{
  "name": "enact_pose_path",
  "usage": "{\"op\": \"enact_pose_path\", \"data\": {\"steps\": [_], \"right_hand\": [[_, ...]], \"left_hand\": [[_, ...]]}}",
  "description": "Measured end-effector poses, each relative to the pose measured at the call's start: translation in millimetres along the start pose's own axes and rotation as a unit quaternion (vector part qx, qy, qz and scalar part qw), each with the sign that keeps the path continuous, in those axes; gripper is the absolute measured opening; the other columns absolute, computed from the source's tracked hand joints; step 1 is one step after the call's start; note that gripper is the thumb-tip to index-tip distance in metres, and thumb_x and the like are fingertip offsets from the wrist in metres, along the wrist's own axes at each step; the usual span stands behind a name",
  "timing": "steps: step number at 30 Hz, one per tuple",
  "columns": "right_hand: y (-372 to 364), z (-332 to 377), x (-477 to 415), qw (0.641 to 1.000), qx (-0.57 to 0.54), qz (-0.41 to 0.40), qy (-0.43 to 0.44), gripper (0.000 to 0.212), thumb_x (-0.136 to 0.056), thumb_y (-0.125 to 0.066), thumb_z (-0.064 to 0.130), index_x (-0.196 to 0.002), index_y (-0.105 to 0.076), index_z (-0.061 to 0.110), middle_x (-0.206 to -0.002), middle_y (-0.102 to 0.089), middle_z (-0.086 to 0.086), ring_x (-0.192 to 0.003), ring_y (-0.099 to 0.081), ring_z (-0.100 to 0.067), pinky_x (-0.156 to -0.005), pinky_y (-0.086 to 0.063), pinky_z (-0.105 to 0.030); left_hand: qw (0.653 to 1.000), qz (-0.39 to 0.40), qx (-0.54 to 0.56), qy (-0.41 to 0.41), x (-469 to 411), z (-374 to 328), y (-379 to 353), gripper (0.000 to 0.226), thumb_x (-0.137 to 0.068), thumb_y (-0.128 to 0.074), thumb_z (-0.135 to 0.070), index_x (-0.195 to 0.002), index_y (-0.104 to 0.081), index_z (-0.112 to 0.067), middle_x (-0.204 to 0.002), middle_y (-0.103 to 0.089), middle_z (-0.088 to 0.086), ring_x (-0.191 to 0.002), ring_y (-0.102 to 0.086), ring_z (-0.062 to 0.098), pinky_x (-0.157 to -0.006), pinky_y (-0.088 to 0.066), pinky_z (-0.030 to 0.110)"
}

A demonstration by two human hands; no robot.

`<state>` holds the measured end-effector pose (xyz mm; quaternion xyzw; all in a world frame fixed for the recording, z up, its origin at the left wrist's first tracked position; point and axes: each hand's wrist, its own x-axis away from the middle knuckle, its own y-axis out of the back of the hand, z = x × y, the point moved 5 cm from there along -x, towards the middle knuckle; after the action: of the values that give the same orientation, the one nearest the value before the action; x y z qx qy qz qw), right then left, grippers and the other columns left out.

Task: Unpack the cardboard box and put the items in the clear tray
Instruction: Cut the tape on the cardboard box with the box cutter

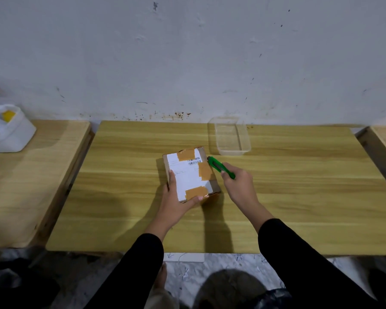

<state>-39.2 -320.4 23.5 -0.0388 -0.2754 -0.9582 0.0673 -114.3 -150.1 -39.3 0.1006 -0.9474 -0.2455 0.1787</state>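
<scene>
Brown cardboard box (191, 173), small, rectangular, white label and tan tape strips on top, lies sealed at centre of the pale wooden bench (299, 197). Left hand (176, 201) at 7 o'clock of the box, grip spread over its near-left corner, pinning it down. Right hand (239, 184) at 3 o'clock, grip closed around a green plastic utility knife (221, 167), tip touching the box's right edge. Clear rectangular plastic tray (231, 136) sits empty at 1 o'clock, near the box.

Step, as judged: opening, nothing unpacked yet. Next move calls for a shallow cut along the taped seam, away from the holding hand.
</scene>
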Motion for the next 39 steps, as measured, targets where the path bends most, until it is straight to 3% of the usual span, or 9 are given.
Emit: {"op": "enact_pose_path", "data": {"steps": [4, 10, 14, 22, 24, 27, 33, 36, 39], "right_hand": [[-4.4, 5.1, -6.6, 0.999, 0.034, 0.013, 0.000, 0.032, -0.092, -0.047, 0.009, -0.122, -0.059, 0.011, -0.101, -0.069, -0.021, -0.077, -0.062, -0.033, -0.063, -0.048, -0.034], [3.4, 11.3, -19.0, 0.992, 0.113, 0.057, -0.003, 0.032, -0.090, -0.046, 0.007, -0.118, -0.062, 0.007, -0.094, -0.065, -0.020, -0.058, -0.050, -0.021, -0.051, -0.041, -0.026], [9.3, 9.8, -12.5, 0.985, 0.149, 0.090, 0.016, 0.031, -0.089, -0.044, 0.007, -0.112, -0.065, 0.008, -0.071, -0.050, -0.005, -0.047, -0.041, -0.014, -0.033, -0.029, -0.010], [25.1, 0.4, 15.0, 0.986, 0.145, 0.083, 0.013, 0.032, -0.090, -0.046, 0.009, -0.117, -0.063, 0.010, -0.091, -0.064, -0.016, -0.054, -0.050, -0.021, -0.042, -0.040, -0.019], [26.1, -2.7, 22.1, 0.987, 0.140, 0.073, 0.016, 0.030, -0.089, -0.047, 0.009, -0.114, -0.063, 0.006, -0.099, -0.067, -0.022, -0.064, -0.059, -0.032, -0.055, -0.050, -0.032], [29.5, -11.6, 32.5, 0.990, 0.126, 0.070, 0.001, 0.031, -0.090, -0.047, 0.010, -0.116, -0.061, 0.006, -0.100, -0.068, -0.023, -0.061, -0.054, -0.027, -0.055, -0.043, -0.034], [34.4, -22.9, 50.3, 0.994, 0.084, 0.070, 0.013, 0.028, -0.090, -0.049, 0.009, -0.111, -0.066, 0.012, -0.088, -0.070, -0.025, -0.051, -0.043, -0.018, -0.047, -0.033, -0.027], [40.0, -28.1, 52.9, 0.996, 0.068, 0.058, 0.014, 0.030, -0.090, -0.050, 0.010, -0.114, -0.066, 0.017, -0.066, -0.062, -0.010, -0.043, -0.036, -0.011, -0.040, -0.027, -0.019], [45.9, -30.0, 51.1, 1.000, 0.018, 0.015, -0.014, 0.031, -0.090, -0.052, 0.010, -0.118, -0.063, 0.014, -0.060, -0.055, 0.001, -0.039, -0.035, -0.005, -0.036, -0.026, -0.013]], "left_hand": [[1.000, -0.006, -0.011, -0.005, 0.6, -2.1, 0.9, 0.122, -0.067, -0.071, -0.058, -0.147, 0.016, -0.030, -0.152, -0.015, 0.008, -0.139, -0.021, 0.022, -0.105, -0.028, 0.037], [1.000, -0.020, 0.002, 0.007, 2.5, -3.0, -0.2, 0.121, -0.067, -0.073, -0.058, -0.146, 0.016, -0.033, -0.152, -0.017, 0.007, -0.138, -0.022, 0.023, -0.103, -0.029, 0.039], [1.000, -0.027, 0.007, 0.015, 5.7, -3.6, -1.0, 0.119, -0.067, -0.072, -0.059, -0.146, 0.014, -0.034, -0.151, -0.019, 0.008, -0.137, -0.022, 0.024, -0.105, -0.029, 0.041], [0.999, -0.032, 0.001, 0.021, 9.3, -6.7, -0.9, 0.119, -0.067, -0.071, -0.060, -0.146, 0.014, -0.033, -0.151, -0.023, 0.006, -0.137, -0.024, 0.024, -0.105, -0.030, 0.042], [0.999, -0.032, -0.011, 0.020, 10.0, -8.8, -0.5, 0.118, -0.070, -0.071, -0.057, -0.147, 0.014, -0.030, -0.151, -0.023, 0.006, -0.137, -0.025, 0.024, -0.105, -0.030, 0.041], [0.999, -0.032, -0.018, 0.017, 11.8, -11.7, 0.4, 0.116, -0.072, -0.070, -0.055, -0.147, 0.014, -0.028, -0.152, -0.022, 0.006, -0.138, -0.024, 0.024, -0.105, -0.030, 0.039], [0.999, -0.030, -0.016, 0.016, 13.3, -13.6, 1.7, 0.117, -0.071, -0.070, -0.057, -0.147, 0.014, -0.030, -0.152, -0.024, 0.006, -0.137, -0.027, 0.026, -0.105, -0.032, 0.042], [0.999, -0.031, -0.016, 0.018, 15.2, -14.8, 1.9, 0.115, -0.072, -0.070, -0.055, -0.148, 0.012, -0.028, -0.154, -0.021, 0.007, -0.138, -0.026, 0.026, -0.106, -0.031, 0.041], [0.999, -0.034, -0.010, 0.012, 17.3, -15.7, 2.5, 0.112, -0.074, -0.071, -0.051, -0.148, 0.010, -0.026, -0.154, -0.021, 0.007, -0.139, -0.024, 0.024, -0.104, -0.030, 0.037]]}}
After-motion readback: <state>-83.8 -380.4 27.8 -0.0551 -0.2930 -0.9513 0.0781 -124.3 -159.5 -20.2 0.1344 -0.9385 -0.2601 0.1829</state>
